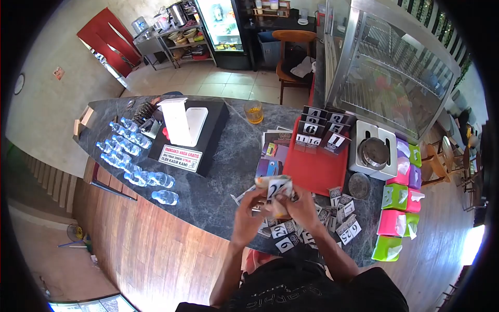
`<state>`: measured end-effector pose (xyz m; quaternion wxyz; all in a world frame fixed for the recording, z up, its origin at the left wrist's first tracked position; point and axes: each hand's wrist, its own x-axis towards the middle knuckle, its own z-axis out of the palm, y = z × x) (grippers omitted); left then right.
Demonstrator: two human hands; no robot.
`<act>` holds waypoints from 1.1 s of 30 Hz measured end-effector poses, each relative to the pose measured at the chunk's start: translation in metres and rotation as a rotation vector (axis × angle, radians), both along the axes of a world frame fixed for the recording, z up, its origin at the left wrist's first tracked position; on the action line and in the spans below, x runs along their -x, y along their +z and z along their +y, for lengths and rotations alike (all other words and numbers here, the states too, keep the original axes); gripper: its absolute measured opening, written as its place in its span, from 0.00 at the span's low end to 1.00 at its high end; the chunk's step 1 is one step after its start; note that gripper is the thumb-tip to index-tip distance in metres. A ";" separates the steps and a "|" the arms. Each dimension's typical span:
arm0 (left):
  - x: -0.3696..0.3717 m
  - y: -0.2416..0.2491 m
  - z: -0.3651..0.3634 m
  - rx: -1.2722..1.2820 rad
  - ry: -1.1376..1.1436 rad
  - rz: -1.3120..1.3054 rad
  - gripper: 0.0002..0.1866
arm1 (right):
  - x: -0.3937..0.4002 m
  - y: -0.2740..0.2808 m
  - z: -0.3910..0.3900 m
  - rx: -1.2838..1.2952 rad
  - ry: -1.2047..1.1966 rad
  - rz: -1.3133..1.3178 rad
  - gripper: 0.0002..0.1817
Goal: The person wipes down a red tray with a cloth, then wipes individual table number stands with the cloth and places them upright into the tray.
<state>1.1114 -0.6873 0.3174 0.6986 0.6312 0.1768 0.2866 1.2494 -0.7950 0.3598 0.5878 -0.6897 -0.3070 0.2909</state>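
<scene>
My left hand (250,212) and my right hand (302,209) meet over the counter's front edge, both closed around a white number card (279,188). Bunched about this card is a pale, crumpled piece with orange patches (266,180), perhaps a cloth; blur hides its kind. Below and beside the hands lie loose black-and-white number cards (349,230), several of them overlapping. Just beyond is a red tray (325,177), where black number stands (335,141) are grouped upright at the far end. Left of the tray lies a purple printed booklet (271,161).
Water bottles (165,197) line the counter's left part, near a black stand with a white device (195,127). A glass (253,112) stands at the back. Right are a metal-lidded white container (373,151), an ashtray-like round dish (359,185), colourful tissue packs (392,223) and a glass display case (390,78).
</scene>
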 end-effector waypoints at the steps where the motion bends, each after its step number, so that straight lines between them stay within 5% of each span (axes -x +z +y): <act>1: 0.001 -0.006 -0.007 -0.136 0.011 0.041 0.25 | -0.002 -0.002 0.001 -0.021 -0.045 0.162 0.14; 2: -0.001 -0.010 -0.015 -0.272 0.022 0.083 0.24 | -0.002 -0.002 0.001 -0.077 -0.017 0.204 0.14; 3: -0.003 -0.011 -0.027 0.036 -0.021 -0.004 0.24 | 0.000 -0.004 0.003 -0.077 -0.019 0.207 0.14; 6: -0.003 0.013 -0.035 0.175 0.004 -0.036 0.23 | 0.003 -0.018 0.007 -0.078 -0.087 0.132 0.14; 9: 0.003 0.006 -0.023 0.000 -0.073 0.184 0.21 | 0.001 -0.017 0.006 -0.096 -0.160 0.104 0.13; 13: 0.012 0.012 -0.027 0.002 -0.201 0.231 0.18 | -0.007 -0.005 0.002 -0.099 -0.290 0.394 0.15; 14: 0.019 -0.009 -0.029 -0.107 -0.246 0.300 0.17 | -0.023 -0.026 0.002 -0.154 -0.383 0.118 0.17; 15: 0.025 -0.024 -0.031 -0.214 -0.288 0.370 0.16 | -0.043 -0.031 -0.008 -0.175 -0.449 0.234 0.16; 17: 0.020 -0.013 -0.044 -0.032 -0.343 0.402 0.14 | -0.080 -0.022 -0.028 -0.254 -0.595 0.291 0.16; 22: -0.033 -0.017 -0.034 0.047 -0.191 0.340 0.14 | -0.118 -0.018 -0.086 -0.349 -0.743 0.180 0.17; 26: -0.122 -0.058 -0.012 -0.562 0.148 0.104 0.12 | -0.096 -0.043 -0.116 -0.241 -0.780 0.215 0.16; 29: -0.183 -0.094 -0.011 -0.214 -0.010 0.096 0.11 | -0.074 -0.065 -0.133 -0.128 -0.783 0.284 0.18; 33: -0.231 -0.151 -0.011 -0.275 0.156 0.098 0.09 | -0.058 -0.077 -0.145 -0.151 -0.798 0.391 0.18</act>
